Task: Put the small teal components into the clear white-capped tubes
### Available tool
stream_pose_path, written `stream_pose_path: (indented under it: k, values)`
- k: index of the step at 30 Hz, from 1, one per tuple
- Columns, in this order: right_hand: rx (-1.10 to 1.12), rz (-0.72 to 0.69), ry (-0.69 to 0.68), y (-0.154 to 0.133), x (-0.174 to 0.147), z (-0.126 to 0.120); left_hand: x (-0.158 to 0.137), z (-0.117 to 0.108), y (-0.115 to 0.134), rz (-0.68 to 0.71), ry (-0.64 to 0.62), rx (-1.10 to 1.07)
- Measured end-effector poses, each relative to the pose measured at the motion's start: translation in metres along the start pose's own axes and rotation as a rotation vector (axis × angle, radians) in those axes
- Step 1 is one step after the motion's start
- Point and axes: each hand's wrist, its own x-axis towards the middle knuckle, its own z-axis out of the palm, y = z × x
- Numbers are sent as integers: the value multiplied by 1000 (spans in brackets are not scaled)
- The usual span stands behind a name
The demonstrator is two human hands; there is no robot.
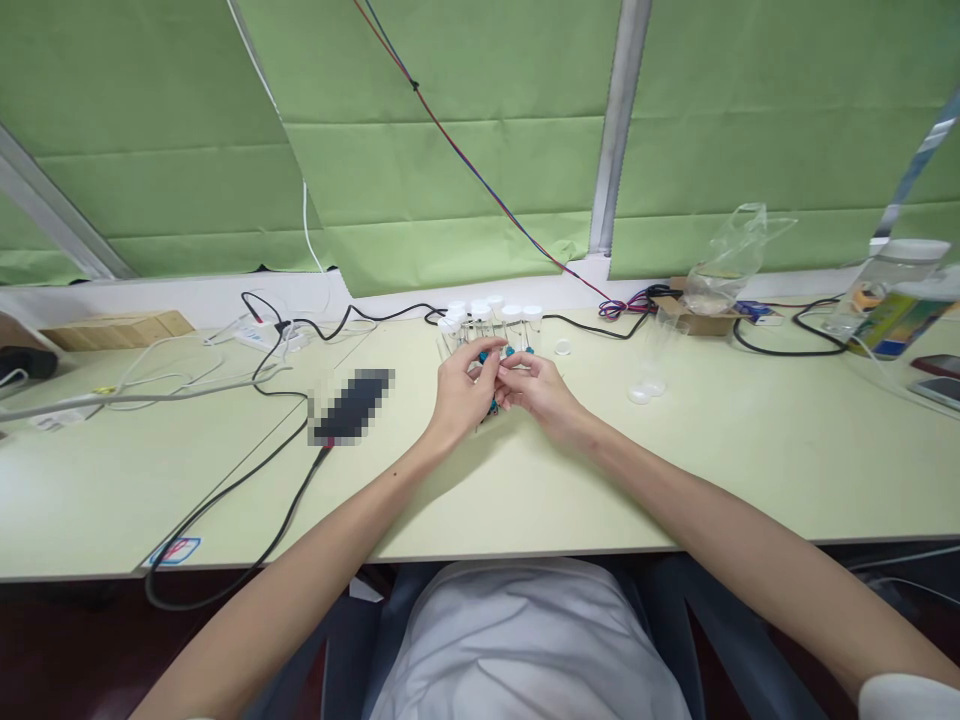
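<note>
My left hand and my right hand meet over the middle of the desk, fingers bent and fingertips close together. What they pinch is mostly hidden by the fingers. Just below the fingertips shows a small blue piece with something dark beside it. Right behind the hands stands a cluster of clear tubes with white caps. More small blue pieces show at the front of these tubes, beside my right fingers. A loose white cap lies to the right of the cluster.
Empty-looking clear tubes with pale caps lie right of my hands. A blurred dark phone-like object with a black cable is at left. A cardboard box, plastic bag and clear jar stand back right. The desk edge runs before me.
</note>
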Motion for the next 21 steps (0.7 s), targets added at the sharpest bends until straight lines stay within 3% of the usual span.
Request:
stream_pose_path:
  k: [21]
  values:
    - [-16, -21, -21, 0, 0, 0, 0, -1, 1, -6, 3, -26]
